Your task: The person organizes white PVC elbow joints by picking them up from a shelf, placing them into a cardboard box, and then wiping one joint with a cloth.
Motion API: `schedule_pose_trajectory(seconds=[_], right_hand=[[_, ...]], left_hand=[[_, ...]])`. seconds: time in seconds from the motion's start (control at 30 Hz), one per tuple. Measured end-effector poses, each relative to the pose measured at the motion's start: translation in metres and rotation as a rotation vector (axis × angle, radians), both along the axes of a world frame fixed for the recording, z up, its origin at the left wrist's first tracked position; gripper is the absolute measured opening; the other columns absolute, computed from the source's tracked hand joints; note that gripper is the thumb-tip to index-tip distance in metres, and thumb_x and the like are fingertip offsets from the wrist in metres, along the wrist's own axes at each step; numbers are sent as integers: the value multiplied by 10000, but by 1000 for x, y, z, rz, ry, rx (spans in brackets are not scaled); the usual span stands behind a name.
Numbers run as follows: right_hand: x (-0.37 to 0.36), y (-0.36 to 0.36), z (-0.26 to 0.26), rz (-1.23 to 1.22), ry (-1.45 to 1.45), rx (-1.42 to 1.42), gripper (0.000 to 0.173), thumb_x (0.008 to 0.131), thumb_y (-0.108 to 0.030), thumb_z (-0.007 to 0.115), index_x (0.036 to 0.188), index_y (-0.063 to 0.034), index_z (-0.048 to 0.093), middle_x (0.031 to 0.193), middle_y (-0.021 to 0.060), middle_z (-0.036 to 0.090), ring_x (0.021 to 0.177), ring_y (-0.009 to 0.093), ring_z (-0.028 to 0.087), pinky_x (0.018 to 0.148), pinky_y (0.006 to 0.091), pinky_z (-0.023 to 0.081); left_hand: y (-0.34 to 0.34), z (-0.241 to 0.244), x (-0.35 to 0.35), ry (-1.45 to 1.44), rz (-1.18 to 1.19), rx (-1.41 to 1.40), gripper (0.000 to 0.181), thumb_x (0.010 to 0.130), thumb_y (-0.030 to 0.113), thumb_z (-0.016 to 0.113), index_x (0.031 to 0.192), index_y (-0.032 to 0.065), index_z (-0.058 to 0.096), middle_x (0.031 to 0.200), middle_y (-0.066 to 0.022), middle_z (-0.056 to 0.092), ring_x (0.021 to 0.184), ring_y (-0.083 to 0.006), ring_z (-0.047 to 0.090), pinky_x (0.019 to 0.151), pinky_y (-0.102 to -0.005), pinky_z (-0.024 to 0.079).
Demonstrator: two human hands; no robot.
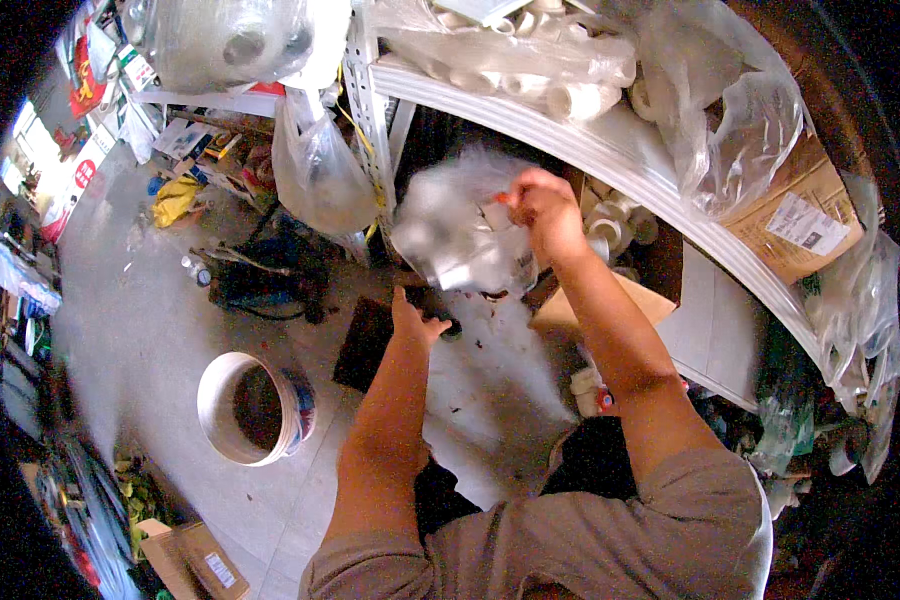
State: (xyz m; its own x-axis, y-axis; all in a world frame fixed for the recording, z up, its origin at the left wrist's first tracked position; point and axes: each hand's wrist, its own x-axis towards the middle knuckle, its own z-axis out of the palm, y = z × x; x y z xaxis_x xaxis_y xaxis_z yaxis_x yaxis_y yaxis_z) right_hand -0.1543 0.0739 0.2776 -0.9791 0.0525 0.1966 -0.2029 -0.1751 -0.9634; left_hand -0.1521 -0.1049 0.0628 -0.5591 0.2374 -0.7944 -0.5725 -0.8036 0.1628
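My right hand (546,206) grips the upper edge of a clear plastic bag (461,225), which hangs in front of the metal shelf and is blurred. Something small and orange shows at its fingertips. Below and left of the bag, my left hand (416,319) has its thumb and a finger spread apart, close to a dark box (364,341) on the floor. A small round dark object (452,328) lies at the tip of one finger; whether they touch is unclear. Just right of the bag, an open cardboard box (615,304) holds white pipe fittings (607,229).
A white bucket (270,420) stands on the floor at left, below a dark machine with a gauge (262,274). The shelf's metal edge (645,176) runs across the right, bearing bagged fittings (495,67). A filled plastic bag (322,172) hangs by the perforated post (361,82).
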Motion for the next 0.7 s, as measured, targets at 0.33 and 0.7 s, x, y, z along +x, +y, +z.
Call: schedule_pose_trajectory(seconds=[0.33, 0.7], right_hand=[[62, -40, 25, 281, 216, 22, 88, 633, 18, 457, 634, -18, 537, 627, 33, 515, 582, 111, 465, 551, 228, 376], [192, -34, 25, 623, 200, -72, 120, 664, 44, 425, 684, -8, 532, 664, 27, 524, 593, 109, 471, 517, 262, 356]], left_hand=[[17, 32, 76, 795, -273, -28, 880, 679, 717, 310, 1333, 151, 142, 1367, -99, 188, 1243, -304, 212, 968, -552, 149], [8, 86, 264, 1025, -1211, -1346, 601, 718, 292, 647, 1162, 22, 346, 1076, -125, 485, 1037, -275, 463, 976, -380, 250]])
